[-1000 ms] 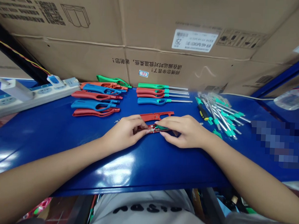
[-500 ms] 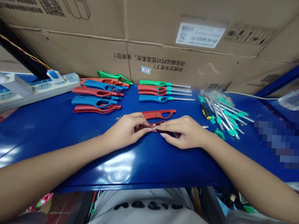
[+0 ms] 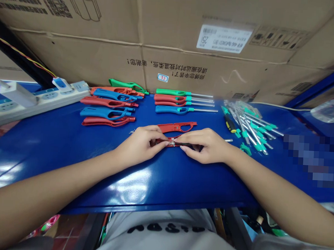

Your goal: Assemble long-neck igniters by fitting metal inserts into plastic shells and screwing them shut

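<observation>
Both hands meet low over the worktop [image 3: 186, 185], narrowed on one piece: a red casing [image 3: 172, 142], lying open between the fingertips with small pale and metallic parts showing inside. Left hand [image 3: 146, 144]: thumb and forefinger pinched together at the near-middle of the casing, covering its left end. Right hand [image 3: 209, 146]: forefinger on the casing, thumb just below, the casing's right end running in under the curled fingers; detail there is dark.

Just beyond the hands, a loose red half-shell [image 3: 167, 128] with a finger loop, lying flat. Close to the left hand's far side, a few small metal bits [image 3: 132, 131], too small to tell apart. Past the right hand's knuckles, the end of a metal rod [image 3: 228, 140].

Farther out, ahead of the left hand: a row of handles [image 3: 106, 103] in red, blue, orange and green. Straight ahead, beyond the half-shell: lighters with metal stems [image 3: 174, 100], green, red and blue. Ahead and right of the right hand: a black-and-yellow screwdriver [image 3: 229, 122], beside a heap of metal tubes with green fittings [image 3: 253, 131].
</observation>
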Motion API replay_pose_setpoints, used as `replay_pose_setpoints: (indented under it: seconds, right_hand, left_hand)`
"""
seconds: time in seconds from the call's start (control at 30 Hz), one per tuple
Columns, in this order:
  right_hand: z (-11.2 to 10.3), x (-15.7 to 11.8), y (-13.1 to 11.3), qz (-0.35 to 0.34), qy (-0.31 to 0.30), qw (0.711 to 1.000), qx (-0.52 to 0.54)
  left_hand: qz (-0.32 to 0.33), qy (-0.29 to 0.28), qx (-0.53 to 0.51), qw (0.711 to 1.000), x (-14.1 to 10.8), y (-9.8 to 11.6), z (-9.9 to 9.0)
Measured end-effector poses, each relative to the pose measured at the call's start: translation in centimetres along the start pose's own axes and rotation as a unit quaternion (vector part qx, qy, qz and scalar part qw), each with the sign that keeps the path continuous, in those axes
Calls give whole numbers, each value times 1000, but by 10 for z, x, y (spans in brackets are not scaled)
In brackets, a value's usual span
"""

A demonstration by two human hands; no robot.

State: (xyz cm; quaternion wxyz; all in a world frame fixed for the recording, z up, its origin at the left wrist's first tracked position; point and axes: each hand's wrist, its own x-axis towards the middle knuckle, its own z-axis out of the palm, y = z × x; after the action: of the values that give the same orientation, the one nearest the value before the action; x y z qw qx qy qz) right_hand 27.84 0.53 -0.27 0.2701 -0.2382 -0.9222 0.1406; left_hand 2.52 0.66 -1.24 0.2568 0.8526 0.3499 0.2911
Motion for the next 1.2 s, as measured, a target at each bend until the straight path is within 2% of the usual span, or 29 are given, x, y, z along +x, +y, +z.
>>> replay_pose_setpoints:
  seconds: [0.2, 0.43, 0.53, 0.73, 0.93, 1.2]
  right_hand:
    - [1, 2, -2, 4, 14, 1000, 27]
    - [-1, 3, -3, 60, -12, 996, 63]
    - [-3, 4, -4, 60, -25, 996, 65]
    - [-2, 5, -4, 24, -19, 1000, 1]
    - [-1, 1, 1, 42, -47, 993, -98]
    - [3, 2, 1, 60, -54, 996, -26]
  left_hand:
    - [8, 3, 19, 1000, -1, 2, 0]
    - [14, -2, 35, 999, -1, 3, 1]
    - [17, 0, 30, 999, -1, 3, 0]
    - [22, -12, 41, 999, 0, 4, -2]
    - [31, -23, 83, 996, -2, 5, -1]
    - [48, -25, 117, 992, -7, 2, 5]
